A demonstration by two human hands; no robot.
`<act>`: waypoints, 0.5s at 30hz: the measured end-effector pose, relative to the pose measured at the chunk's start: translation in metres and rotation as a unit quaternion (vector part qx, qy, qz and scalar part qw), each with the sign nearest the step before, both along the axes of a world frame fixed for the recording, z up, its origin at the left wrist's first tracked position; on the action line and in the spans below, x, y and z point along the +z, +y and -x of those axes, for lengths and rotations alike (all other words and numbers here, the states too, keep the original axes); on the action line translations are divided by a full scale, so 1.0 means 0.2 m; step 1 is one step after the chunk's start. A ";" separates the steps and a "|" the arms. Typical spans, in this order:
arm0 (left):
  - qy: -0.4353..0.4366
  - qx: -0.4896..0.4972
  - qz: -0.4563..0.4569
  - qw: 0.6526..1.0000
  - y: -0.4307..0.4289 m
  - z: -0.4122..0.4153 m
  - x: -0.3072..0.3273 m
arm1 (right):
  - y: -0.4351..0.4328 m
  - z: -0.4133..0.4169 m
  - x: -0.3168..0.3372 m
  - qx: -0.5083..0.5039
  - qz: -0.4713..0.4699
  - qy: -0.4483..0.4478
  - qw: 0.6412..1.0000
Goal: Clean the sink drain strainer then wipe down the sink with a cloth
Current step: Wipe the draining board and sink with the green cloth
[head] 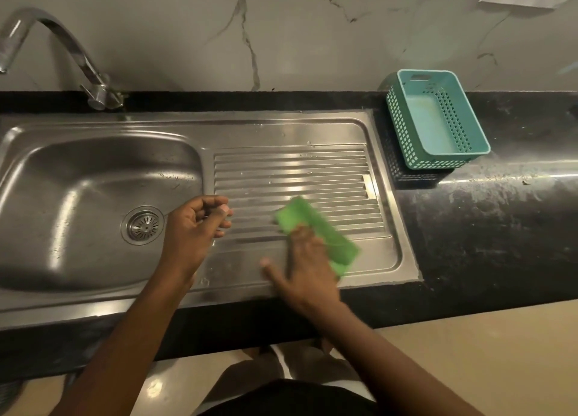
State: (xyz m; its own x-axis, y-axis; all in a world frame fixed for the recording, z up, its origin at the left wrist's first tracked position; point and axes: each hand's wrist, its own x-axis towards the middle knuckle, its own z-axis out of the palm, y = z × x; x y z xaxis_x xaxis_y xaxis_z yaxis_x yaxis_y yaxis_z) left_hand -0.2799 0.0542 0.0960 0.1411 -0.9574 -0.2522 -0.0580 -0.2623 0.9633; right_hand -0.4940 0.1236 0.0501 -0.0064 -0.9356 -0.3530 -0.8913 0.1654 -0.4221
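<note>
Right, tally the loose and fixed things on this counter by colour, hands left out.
Green: 1, the cloth
Teal: 1, the plastic basket
Silver metal: 3, the faucet, the sink, the drain strainer
Total: 5

A teal perforated basket (pixel 438 120) sits on the black countertop (pixel 500 203) below a marbled wall (pixel 281 34)

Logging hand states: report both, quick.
Left hand: loosely curled, holding nothing.
Right hand: flat, pressing the green cloth on the drainboard.
</note>
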 end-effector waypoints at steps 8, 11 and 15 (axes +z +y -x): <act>0.006 0.000 0.000 1.000 0.01 0.06 0.04 | -0.01 -0.53 -0.02 0.261 0.035 0.019 0.965; 0.011 -0.002 0.004 1.000 0.00 0.08 0.04 | -0.05 -0.25 -0.02 0.212 0.061 0.042 0.974; 0.008 -0.016 0.009 1.000 0.00 0.08 0.03 | -0.04 0.25 0.02 0.102 0.068 0.099 0.988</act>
State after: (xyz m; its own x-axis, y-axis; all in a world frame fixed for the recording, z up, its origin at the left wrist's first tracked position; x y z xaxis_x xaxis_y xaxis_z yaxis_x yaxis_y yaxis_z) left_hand -0.2964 0.0545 0.1014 0.1059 -0.9658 -0.2369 -0.0499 -0.2431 0.9687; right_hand -0.5439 0.1155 0.0536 0.1309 -0.9631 -0.2350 -0.9674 -0.0723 -0.2427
